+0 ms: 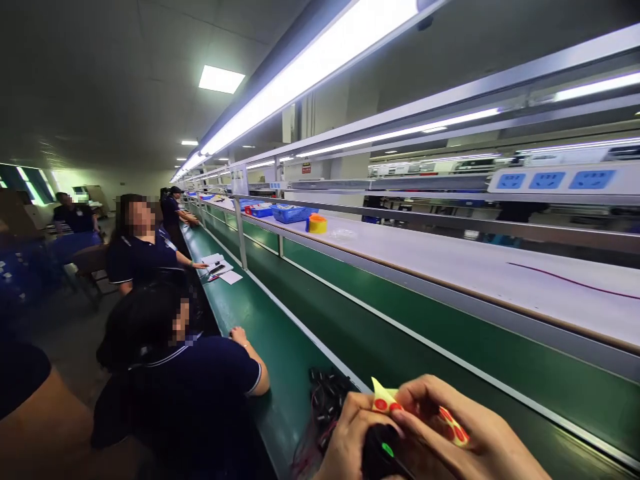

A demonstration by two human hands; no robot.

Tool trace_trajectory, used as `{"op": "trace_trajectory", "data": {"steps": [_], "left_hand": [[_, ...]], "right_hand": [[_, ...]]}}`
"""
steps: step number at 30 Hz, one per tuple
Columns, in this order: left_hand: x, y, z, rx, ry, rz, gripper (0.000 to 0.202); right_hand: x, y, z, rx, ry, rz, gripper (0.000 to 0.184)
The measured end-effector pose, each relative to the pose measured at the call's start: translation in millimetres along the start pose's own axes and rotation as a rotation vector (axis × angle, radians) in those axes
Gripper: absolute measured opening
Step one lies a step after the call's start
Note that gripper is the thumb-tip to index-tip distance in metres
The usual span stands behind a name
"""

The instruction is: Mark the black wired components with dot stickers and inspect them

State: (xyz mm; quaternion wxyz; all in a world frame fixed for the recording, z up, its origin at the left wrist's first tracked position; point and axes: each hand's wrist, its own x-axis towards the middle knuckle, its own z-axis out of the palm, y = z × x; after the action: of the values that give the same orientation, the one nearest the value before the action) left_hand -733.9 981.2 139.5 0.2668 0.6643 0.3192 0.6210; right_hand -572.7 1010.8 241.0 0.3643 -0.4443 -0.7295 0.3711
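Note:
At the bottom edge, my left hand (350, 437) grips a small black part (383, 453) with a green dot on it. My right hand (465, 433) is closed over a yellow strip of round red stickers (387, 402), fingers pinched right above the black part. A pile of black parts with thin wires (325, 400) lies on the green bench (260, 320) just left of my hands.
A person in a dark shirt (190, 387) sits close on my left, a hand on the bench; more people sit farther down. Papers (220, 267) lie on the bench. Blue bins (290, 213) and a yellow tape roll (317, 223) stand on the raised white shelf (475, 267).

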Motion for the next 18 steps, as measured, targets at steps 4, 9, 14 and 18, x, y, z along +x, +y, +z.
{"op": "trace_trajectory", "data": {"steps": [4,9,14,18], "left_hand": [[4,16,-4.7,0.005,0.059,0.068,0.037],[5,18,-4.9,-0.007,0.017,0.059,0.033],[7,35,-3.8,-0.039,0.027,-0.059,0.037],[6,46,-0.4,-0.09,0.074,-0.235,0.046]], "right_hand": [[-2,0,1,-0.233,0.106,-0.324,0.025],[-5,-1,-3,-0.461,0.158,-0.548,0.014],[-10,7,0,-0.557,0.211,-0.682,0.008],[-10,11,4,-0.621,0.226,-0.736,0.009]]}}
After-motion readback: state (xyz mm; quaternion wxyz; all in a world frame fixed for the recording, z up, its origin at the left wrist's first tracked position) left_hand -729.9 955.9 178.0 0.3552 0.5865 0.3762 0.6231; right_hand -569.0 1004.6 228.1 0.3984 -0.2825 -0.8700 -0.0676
